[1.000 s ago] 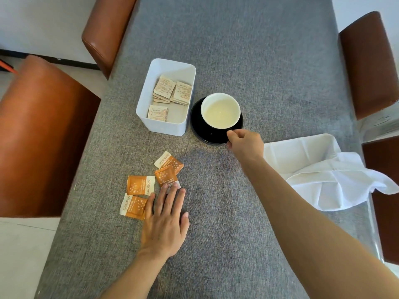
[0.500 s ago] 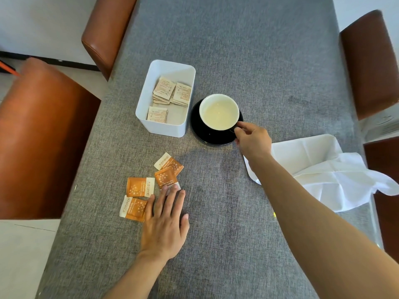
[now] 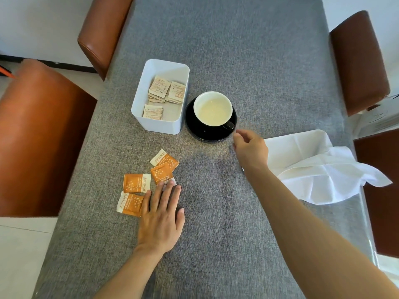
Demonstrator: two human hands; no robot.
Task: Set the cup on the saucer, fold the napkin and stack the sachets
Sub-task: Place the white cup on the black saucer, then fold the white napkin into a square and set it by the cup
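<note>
Grey cloth table (image 3: 248, 61), and the sachets' (image 3: 138, 186) print is too small to read, left hand (image 3: 160, 221) flat and open, fingertips on one. Cup (image 3: 212, 108) sits on the black saucer (image 3: 194, 130) beside a white box (image 3: 159, 124); right hand (image 3: 251, 151) loosely curled, empty, just off the handle, arm covering part of the crumpled napkin (image 3: 313, 167).

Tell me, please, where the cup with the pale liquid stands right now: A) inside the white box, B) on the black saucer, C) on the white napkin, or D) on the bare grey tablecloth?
B: the cup sits on the black saucer, whose dark rim shows around its base, beside the white box and apart from the napkin.
</note>
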